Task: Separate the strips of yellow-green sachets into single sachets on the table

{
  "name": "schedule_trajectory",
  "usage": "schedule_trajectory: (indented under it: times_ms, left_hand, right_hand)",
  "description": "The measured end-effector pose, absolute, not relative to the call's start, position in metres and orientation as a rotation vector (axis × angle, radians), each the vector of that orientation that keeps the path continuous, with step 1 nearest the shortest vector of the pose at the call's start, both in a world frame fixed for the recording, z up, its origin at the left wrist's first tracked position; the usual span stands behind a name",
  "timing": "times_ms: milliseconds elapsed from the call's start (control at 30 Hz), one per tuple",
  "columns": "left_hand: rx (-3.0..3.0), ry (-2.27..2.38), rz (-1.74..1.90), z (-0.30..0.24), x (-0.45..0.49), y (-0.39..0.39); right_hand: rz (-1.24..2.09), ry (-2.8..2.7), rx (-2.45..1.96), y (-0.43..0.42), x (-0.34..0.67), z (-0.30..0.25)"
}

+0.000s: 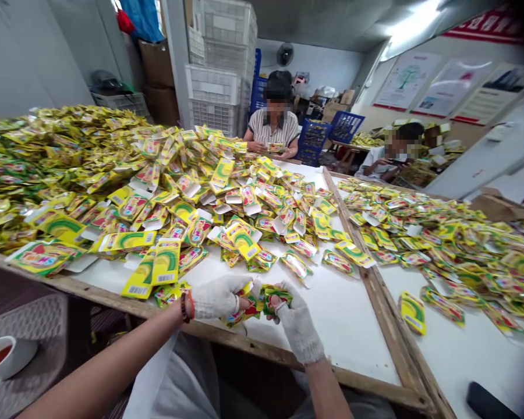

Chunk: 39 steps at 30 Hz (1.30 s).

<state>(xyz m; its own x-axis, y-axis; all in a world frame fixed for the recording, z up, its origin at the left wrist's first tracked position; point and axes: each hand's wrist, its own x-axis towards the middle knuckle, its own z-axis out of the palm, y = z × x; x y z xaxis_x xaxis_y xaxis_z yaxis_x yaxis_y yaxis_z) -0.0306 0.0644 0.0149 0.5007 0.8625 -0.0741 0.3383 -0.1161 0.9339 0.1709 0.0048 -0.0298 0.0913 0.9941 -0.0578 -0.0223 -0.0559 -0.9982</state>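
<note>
Over the near edge of the desk (340, 326), a green-and-red packet (275, 298) is sitting in the gloved right hand (300, 327), its thumb and fingers curling around it, while the gloved left hand (213, 298) is pinching at least one yellow-and-red packet (250, 309) just beside it. Beyond them, loose yellow cartons (165, 261) are spreading toward a big heap (82, 131) on the far left, and a wooden strip (375, 297) is running along their right. On the far side, a person in a striped shirt (274, 127) is holding a carton.
</note>
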Motion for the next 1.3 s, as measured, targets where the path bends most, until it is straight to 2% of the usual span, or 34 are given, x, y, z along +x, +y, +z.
schedule_trajectory:
  times_ms: [133,300,567,733,867,1000,1167,1300]
  left_hand:
    - [2.207,1.373,0.711,0.008,-0.003,0.044]
    - [2.350,1.623,0.445,-0.007,0.014,0.025]
    - [2.504,1.427,0.312,-0.004,0.004,0.034]
    - [2.602,1.294,0.245,0.004,0.012,0.029]
    - [2.636,1.398,0.186,0.006,0.019,0.025]
    - [2.648,1.447,0.184,0.006,0.020,0.025]
    - [2.424,1.480,0.307,-0.003,0.021,0.025]
    - [2.267,1.444,0.455,-0.009,0.024,0.025]
  right_hand:
    - [1.069,-0.767,-1.332,0.005,0.163,-0.039]
    - [1.036,-0.606,-1.234,-0.002,0.163,-0.033]
    - [0.759,-1.110,-1.537,-0.001,0.191,-0.024]
    - [0.444,-1.396,-1.620,0.002,0.190,-0.034]
    - [0.356,-1.442,-1.644,0.006,0.187,-0.032]
    - [0.438,-1.376,-1.734,0.008,0.187,-0.022]
    - [0.403,-0.990,-1.673,0.007,0.178,-0.022]
    - [0.392,-1.052,-1.674,0.004,0.171,-0.034]
